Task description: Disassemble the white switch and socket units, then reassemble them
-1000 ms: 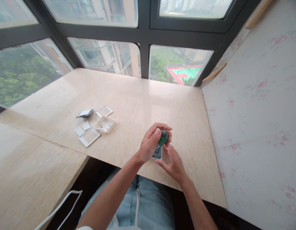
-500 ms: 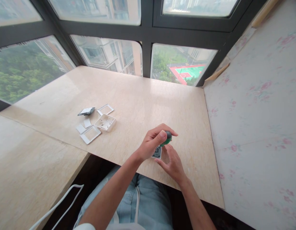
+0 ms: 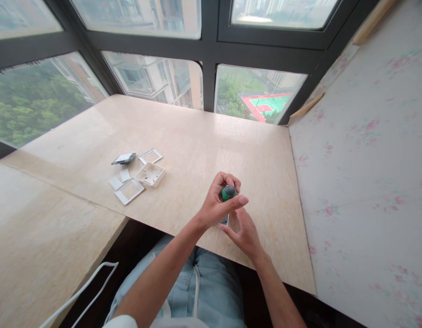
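Screwdriver (image 3: 228,192) with a green handle and a grey cap stands near the bench's (image 3: 197,141) front edge, clamped in the left hand (image 3: 214,205). The fingers curl tight around the handle and the thumb stretches across in front of it. The left forearm comes up from the lower left with the wrist bent inward. The right hand (image 3: 245,233) sits just beside and below with its fingers spread and loosely extended. It reaches up to a small grey switch module (image 3: 224,220), of which only a corner shows under the left hand. The tool's long axis is close to upright, cap toward the camera and shaft pointing down at the module, tip hidden. Well apart to the left lie a white frame (image 3: 129,191) and a white back box (image 3: 150,174).
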`<state>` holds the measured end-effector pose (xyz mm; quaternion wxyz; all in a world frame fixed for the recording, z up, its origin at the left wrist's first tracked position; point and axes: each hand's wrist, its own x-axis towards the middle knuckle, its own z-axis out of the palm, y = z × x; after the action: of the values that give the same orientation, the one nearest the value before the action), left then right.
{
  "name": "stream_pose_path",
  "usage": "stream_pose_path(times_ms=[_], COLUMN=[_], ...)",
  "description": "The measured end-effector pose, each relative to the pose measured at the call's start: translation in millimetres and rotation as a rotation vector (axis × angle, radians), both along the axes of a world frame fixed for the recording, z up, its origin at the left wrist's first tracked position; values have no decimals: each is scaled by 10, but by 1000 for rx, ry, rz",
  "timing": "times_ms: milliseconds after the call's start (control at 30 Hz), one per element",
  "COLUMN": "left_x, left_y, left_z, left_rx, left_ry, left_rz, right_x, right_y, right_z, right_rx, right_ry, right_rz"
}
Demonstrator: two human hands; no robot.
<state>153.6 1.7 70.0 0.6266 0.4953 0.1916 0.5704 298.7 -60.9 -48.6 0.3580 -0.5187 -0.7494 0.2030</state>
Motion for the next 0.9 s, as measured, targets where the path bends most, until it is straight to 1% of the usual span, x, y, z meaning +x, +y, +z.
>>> stream_pose_path(times_ms=[167, 267, 367, 433, 533, 633, 733, 800, 900], left_x=[-87, -116, -95, -65, -23, -5, -24, -63, -147], left_y=[44, 41, 29, 28, 40, 66, 97, 117, 140], left_z=[10, -6, -20, -29, -56, -90, -90, -66, -22], left_rx=[112, 69, -21, -65, -43, -4, -5, 32, 79], left_ry=[75, 113, 20, -41, -96, -132, -90, -49, 59], left_rz=[0, -74, -153, -180, -197, -183, -144, -132, -173], right_x=[6, 7, 8, 11, 15, 8, -5, -10, -9], right_y=[1, -1, -1, 0, 0, -4, -7, -9, -15], right_z=[-18, -20, -19, -26, -32, -3, 50, 75, 78], right_rx=[13, 24, 31, 37, 45, 15, -38, -46, -33], right_ry=[-11, -23, -39, -49, -59, -47, -22, -14, -11], right_rz=[1, -2, -7, -6, -9, -12, 6, 8, -3])
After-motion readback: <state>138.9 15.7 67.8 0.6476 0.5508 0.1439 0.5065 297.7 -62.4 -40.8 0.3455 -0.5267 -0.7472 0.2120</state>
